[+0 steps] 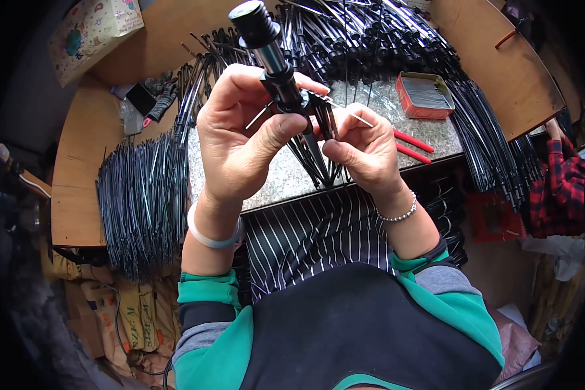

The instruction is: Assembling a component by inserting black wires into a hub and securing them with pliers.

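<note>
Raised above the table edge is a folding umbrella frame (pixel 271 60), its black and silver shaft pointing up and thin dark ribs hanging below. My left hand (pixel 235 146) closes round its black hub, thumb pressed on the front. On the other side my right hand (pixel 374 156) pinches a dark rib between thumb and fingers. A thin silver pin or wire (pixel 364 119) sticks out by the right fingers; whether they grip it is unclear. To the right of that hand lie red-handled pliers (pixel 412 147), their jaws hidden behind it.
Umbrella frames (pixel 377 39) are heaped at the back. Bundles of dark ribs (pixel 143 195) hang over the left edge, and more frames (pixel 494 140) over the right. A red tin (pixel 409 107) holds thin metal wires. A phone (pixel 140 98) lies left. Another person's checked sleeve (pixel 559 188) shows at right.
</note>
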A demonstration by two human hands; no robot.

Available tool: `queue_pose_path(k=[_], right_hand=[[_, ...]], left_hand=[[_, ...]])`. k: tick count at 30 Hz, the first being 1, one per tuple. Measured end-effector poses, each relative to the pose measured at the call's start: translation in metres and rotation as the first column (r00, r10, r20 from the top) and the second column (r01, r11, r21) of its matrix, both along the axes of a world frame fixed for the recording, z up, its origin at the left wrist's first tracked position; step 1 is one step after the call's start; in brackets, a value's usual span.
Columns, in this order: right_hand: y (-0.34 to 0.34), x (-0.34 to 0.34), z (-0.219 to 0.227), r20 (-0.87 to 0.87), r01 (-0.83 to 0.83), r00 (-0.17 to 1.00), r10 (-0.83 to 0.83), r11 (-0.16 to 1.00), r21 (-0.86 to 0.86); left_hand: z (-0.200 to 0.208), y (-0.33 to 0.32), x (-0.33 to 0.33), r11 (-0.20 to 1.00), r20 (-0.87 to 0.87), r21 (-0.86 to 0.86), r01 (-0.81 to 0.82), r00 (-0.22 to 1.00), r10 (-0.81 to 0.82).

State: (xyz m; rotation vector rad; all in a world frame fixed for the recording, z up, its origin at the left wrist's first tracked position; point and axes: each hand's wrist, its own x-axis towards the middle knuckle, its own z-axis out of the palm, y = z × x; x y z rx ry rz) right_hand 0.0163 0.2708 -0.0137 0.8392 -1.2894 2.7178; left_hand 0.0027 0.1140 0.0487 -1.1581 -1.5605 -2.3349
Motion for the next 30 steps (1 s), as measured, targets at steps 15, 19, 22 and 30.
queue_pose_path(k=[15,19,22,30], right_hand=[[0.002,0.000,-0.001,-0.070,-0.055,0.996,0.055,0.998,0.007],[-0.001,0.000,-0.001,-0.140,-0.006,0.990,0.003,1.000,-0.020],[-0.009,0.002,-0.006,-0.377,0.291,0.890,-0.258,0.956,0.032],[-0.011,0.003,-0.009,-0.755,0.800,0.423,-0.502,0.598,0.052]], left_hand=[[-0.004,0.001,0.000,1.000,-0.108,-0.017,-0.023,0.994,0.021],[-0.004,-0.002,-0.002,0.998,-0.087,-0.044,0.043,0.995,-0.047],[-0.004,0.000,-0.002,0.999,-0.153,-0.040,-0.023,0.988,0.017],[-0.003,0.006,0.003,0.996,-0.107,-0.001,-0.087,0.991,0.086]])
